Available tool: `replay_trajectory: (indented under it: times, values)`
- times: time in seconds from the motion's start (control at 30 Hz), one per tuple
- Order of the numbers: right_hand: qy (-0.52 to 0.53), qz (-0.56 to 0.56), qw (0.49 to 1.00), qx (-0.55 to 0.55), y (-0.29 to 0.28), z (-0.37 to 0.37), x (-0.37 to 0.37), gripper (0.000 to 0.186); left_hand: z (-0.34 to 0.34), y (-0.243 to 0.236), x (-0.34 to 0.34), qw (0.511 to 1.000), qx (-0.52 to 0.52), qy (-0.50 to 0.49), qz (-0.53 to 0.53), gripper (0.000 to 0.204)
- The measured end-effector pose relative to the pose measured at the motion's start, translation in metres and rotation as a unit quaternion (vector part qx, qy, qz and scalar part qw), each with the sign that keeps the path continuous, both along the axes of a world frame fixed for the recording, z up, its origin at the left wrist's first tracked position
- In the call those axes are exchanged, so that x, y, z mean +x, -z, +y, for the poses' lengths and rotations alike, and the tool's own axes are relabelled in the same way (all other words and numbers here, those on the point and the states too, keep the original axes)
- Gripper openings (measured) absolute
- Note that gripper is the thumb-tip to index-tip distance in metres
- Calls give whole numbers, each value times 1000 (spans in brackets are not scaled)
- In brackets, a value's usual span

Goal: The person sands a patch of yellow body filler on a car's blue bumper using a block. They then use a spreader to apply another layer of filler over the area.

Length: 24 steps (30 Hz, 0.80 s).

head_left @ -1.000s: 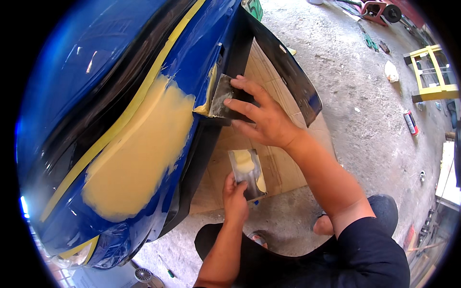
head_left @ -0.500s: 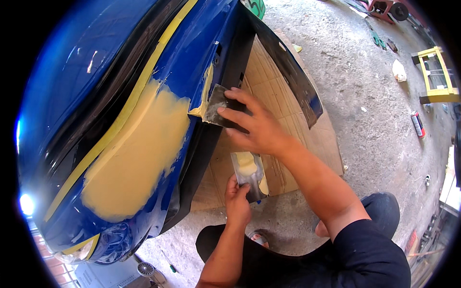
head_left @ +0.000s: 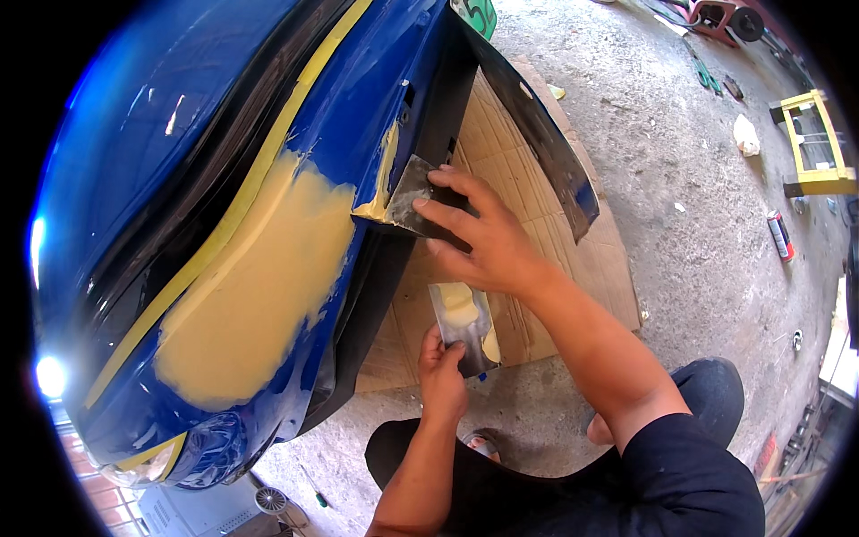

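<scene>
My right hand (head_left: 488,234) grips a dark flat putty spreader (head_left: 413,195), its edge against the yellow filler strip (head_left: 380,183) along the panel's edge. Lower down, my left hand (head_left: 442,367) holds a metal putty plate (head_left: 465,333) with a lump of yellow filler (head_left: 458,304) on it. To the left, the blue car body panel (head_left: 344,116) carries a broad yellow filler patch (head_left: 255,286). Yellow masking tape (head_left: 215,231) runs beside that patch, along a dark trim strip. The right thumb is partly hidden by the spreader.
Flattened cardboard (head_left: 537,295) lies on the concrete floor (head_left: 684,206) under my hands. A loose dark trim piece (head_left: 546,134) juts out above it. Farther right are a spray can (head_left: 780,236), a crumpled white wad (head_left: 745,135) and a yellow frame (head_left: 814,143).
My right hand and the spreader have shifted slightly to the right along the panel's edge. The left hand and its plate have stayed in place.
</scene>
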State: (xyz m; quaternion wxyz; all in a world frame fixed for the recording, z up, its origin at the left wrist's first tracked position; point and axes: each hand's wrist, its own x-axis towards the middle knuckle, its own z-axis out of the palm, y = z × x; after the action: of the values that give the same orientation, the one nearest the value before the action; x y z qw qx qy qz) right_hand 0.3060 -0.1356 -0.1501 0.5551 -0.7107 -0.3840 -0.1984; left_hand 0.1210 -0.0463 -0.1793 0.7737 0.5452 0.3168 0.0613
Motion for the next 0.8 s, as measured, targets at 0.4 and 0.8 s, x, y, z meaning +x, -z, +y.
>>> replay_trajectory:
  times: [0.4, 0.8]
  values:
    - [-36, -27, 999, 6, -1, -4, 20, 45, -1, 2, -2, 1000, -3, -7, 10, 45]
    - [-37, -43, 998, 5, -3, -6, 31, 48, -6, -1, -4, 1000, 15, -2, 19, 47]
